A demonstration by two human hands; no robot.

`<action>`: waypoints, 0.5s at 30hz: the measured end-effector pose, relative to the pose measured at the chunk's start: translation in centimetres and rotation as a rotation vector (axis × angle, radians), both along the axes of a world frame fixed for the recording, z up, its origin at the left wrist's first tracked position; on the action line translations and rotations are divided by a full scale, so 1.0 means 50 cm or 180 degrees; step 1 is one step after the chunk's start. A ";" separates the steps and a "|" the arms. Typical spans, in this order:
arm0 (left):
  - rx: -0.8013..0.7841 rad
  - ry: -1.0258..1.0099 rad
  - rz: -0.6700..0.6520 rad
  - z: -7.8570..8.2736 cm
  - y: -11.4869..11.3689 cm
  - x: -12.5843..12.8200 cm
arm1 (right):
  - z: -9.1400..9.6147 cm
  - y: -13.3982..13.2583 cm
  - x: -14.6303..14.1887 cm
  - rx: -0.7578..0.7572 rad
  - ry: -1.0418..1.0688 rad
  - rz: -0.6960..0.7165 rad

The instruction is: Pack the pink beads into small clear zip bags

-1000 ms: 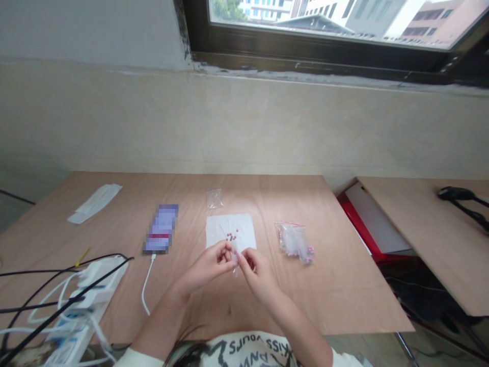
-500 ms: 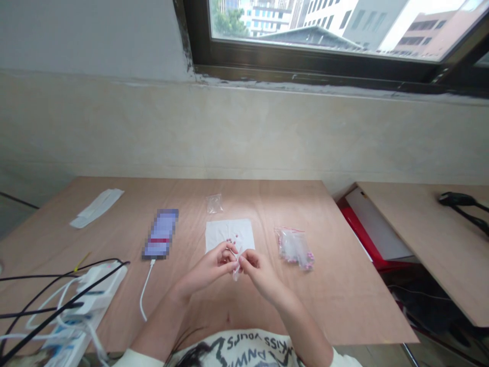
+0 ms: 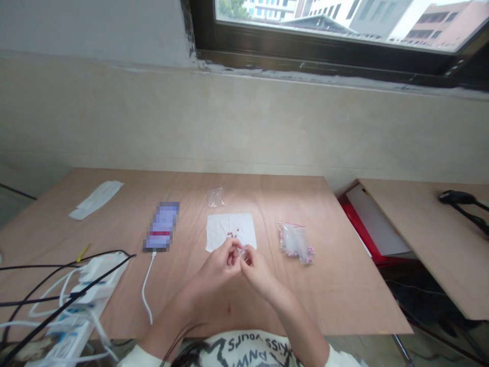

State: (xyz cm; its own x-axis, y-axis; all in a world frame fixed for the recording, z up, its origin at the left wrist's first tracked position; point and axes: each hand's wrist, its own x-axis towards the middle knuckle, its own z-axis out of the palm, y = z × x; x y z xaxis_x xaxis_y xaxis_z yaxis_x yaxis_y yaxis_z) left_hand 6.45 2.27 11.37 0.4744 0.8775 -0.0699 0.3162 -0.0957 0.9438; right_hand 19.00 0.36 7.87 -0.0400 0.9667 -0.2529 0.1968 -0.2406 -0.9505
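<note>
Over the near edge of a white tissue (image 3: pixel 214 229), my two hands meet with fingers curled. Between the fingertips shows a crumpled small clear plastic bag (image 3: pixel 243 251), mostly hidden. My left hand (image 3: pixel 224 261) pinches it from the left, and my right hand (image 3: pixel 255 264) grips it from the right. Several small dark pink beads (image 3: pixel 234 233) lie on the tissue just beyond my left fingers. To the right of my hands rests a clear zip bag (image 3: pixel 295 242) with pink beads and white packets in it.
Another small clear bag (image 3: pixel 216 197) lies behind the tissue. At the left are a phone (image 3: pixel 162 227) on a white cable, a folded white paper strip (image 3: pixel 97 200) and a power strip (image 3: pixel 97 280) with tangled cords. A second table (image 3: pixel 428 224) stands right, across a gap.
My hands have drawn closer together and turned inward, covering more of the small bag, which hung lower between them before. The view has tilted slightly down.
</note>
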 end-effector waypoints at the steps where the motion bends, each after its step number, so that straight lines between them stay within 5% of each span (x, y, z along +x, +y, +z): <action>1: -0.0005 -0.0027 -0.0075 0.004 -0.006 0.002 | -0.006 -0.002 -0.002 -0.0067 0.0163 0.0031; 4: -0.0118 -0.0225 -0.0113 -0.003 -0.014 -0.008 | -0.021 0.000 0.004 -0.0259 0.0458 -0.0178; 9: -0.0562 -0.0434 0.0727 -0.068 0.001 -0.056 | -0.011 0.014 0.022 -0.0414 0.0998 -0.0109; 15: -0.1631 -0.0896 0.0407 -0.123 0.011 -0.072 | -0.023 0.039 -0.002 -0.0519 0.1364 0.0361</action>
State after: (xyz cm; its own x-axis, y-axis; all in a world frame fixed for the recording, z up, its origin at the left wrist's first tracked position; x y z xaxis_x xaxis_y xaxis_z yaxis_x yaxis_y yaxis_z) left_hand 2.84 2.81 5.22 0.4289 0.8166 -0.3864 0.0264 0.4162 0.9089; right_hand 18.90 2.32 6.72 -0.2770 0.8991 -0.3389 -0.1713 -0.3932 -0.9033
